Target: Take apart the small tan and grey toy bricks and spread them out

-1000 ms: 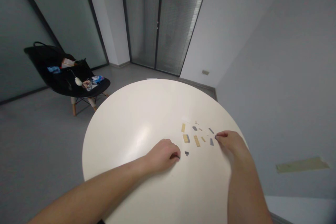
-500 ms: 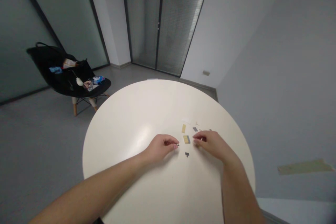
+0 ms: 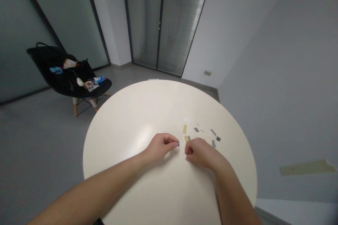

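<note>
The round white worktop [image 3: 118,123] extends across the centre of the view. A black chair [image 3: 39,56] stands beyond the worktop's far-left edge and carries assorted articles [image 3: 98,79].

The right hand [image 3: 202,151] is positioned right of the worktop's middle, fingers curled and narrow. Whether it grips anything cannot be determined, as the hand conceals the area beneath. The left hand [image 3: 161,147] is positioned opposite, nearer the worktop's left edge, with thumb and fingertips closed on a small dark piece [image 3: 178,144]. The hands are apart.

The yellow-and-grey piece [image 3: 187,138] lies just beside the right hand, on the side toward the far edge, and is partly covered by it. A yellow flat piece [image 3: 185,128] lies further toward the far edge. A grey flat piece [image 3: 213,143] and a dark piece [image 3: 218,139] lie toward the right edge, near each other. A grey piece [image 3: 196,129] lies between the yellow flat piece and a narrow dark strip [image 3: 213,132]. A small tan strip [image 3: 202,130] lies just beside the grey piece.
</note>
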Demonstrator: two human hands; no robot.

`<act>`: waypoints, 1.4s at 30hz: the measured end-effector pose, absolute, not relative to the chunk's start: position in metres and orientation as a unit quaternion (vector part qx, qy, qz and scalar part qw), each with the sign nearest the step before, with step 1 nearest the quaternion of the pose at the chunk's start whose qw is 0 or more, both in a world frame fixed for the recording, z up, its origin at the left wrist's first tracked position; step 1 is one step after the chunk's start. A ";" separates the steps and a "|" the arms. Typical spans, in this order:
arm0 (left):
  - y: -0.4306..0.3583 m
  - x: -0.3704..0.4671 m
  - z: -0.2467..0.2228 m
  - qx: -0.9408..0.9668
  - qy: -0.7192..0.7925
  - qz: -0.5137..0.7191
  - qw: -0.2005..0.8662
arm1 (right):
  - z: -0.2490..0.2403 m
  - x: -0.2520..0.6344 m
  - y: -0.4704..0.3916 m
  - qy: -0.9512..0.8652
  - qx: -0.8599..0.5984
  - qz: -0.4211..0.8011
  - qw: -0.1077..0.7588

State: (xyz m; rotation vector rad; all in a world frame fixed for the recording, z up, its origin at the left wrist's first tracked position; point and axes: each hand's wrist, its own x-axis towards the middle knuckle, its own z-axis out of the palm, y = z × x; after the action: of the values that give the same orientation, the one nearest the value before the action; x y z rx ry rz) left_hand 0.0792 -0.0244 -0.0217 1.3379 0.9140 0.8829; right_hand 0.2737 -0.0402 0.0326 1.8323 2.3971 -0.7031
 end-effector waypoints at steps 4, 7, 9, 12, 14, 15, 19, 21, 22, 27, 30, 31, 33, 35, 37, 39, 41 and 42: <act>-0.025 0.079 -0.020 0.580 0.394 0.385 0.600 | 0.033 0.271 -0.041 0.777 0.584 -0.234 0.011; -0.025 0.079 -0.019 0.580 0.397 0.384 0.599 | 0.032 0.270 -0.042 0.773 0.586 -0.243 0.012; -0.025 0.079 -0.019 0.578 0.399 0.385 0.599 | 0.032 0.270 -0.043 0.768 0.591 -0.246 0.012; -0.024 0.079 -0.021 0.578 0.396 0.389 0.598 | 0.034 0.270 -0.044 0.768 0.585 -0.260 0.014; -0.024 0.079 -0.021 0.581 0.395 0.390 0.595 | 0.036 0.270 -0.045 0.770 0.576 -0.274 0.014; -0.024 0.079 -0.022 0.583 0.394 0.391 0.593 | 0.037 0.270 -0.045 0.770 0.572 -0.281 0.009; -0.024 0.078 -0.021 0.590 0.391 0.389 0.589 | 0.041 0.275 -0.038 0.768 0.562 -0.302 -0.055; -0.024 0.078 -0.021 0.590 0.391 0.387 0.591 | 0.042 0.281 -0.032 0.759 0.571 -0.294 -0.110; -0.025 0.078 -0.021 0.589 0.392 0.386 0.591 | 0.041 0.284 -0.029 0.750 0.582 -0.280 -0.140; -0.024 0.078 -0.021 0.582 0.399 0.380 0.598 | 0.029 0.307 -0.013 0.666 0.680 -0.151 -0.266; -0.024 0.078 -0.020 0.577 0.398 0.378 0.604 | 0.019 0.317 -0.006 0.637 0.708 -0.104 -0.285; -0.024 0.078 -0.019 0.577 0.398 0.378 0.605 | 0.016 0.319 -0.004 0.637 0.711 -0.098 -0.282; -0.024 0.078 -0.020 0.578 0.398 0.378 0.604 | 0.011 0.320 -0.002 0.643 0.712 -0.093 -0.266; -0.024 0.078 -0.020 0.579 0.396 0.381 0.602 | 0.007 0.318 -0.001 0.653 0.712 -0.093 -0.244; -0.024 0.078 -0.021 0.579 0.393 0.384 0.602 | 0.006 0.315 -0.001 0.661 0.711 -0.091 -0.224; -0.024 0.078 -0.021 0.581 0.392 0.383 0.602 | 0.007 0.312 -0.001 0.667 0.710 -0.086 -0.211; -0.024 0.078 -0.021 0.583 0.392 0.382 0.601 | 0.008 0.310 -0.001 0.674 0.709 -0.080 -0.193; -0.024 0.078 -0.021 0.583 0.392 0.382 0.600 | 0.008 0.310 -0.001 0.677 0.708 -0.078 -0.183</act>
State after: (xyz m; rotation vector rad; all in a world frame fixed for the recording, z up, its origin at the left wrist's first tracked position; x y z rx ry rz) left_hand 0.0782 -0.0244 -0.0206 1.3515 0.9098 0.8862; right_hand 0.3100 -0.0013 0.0076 2.5298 2.4179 -0.2798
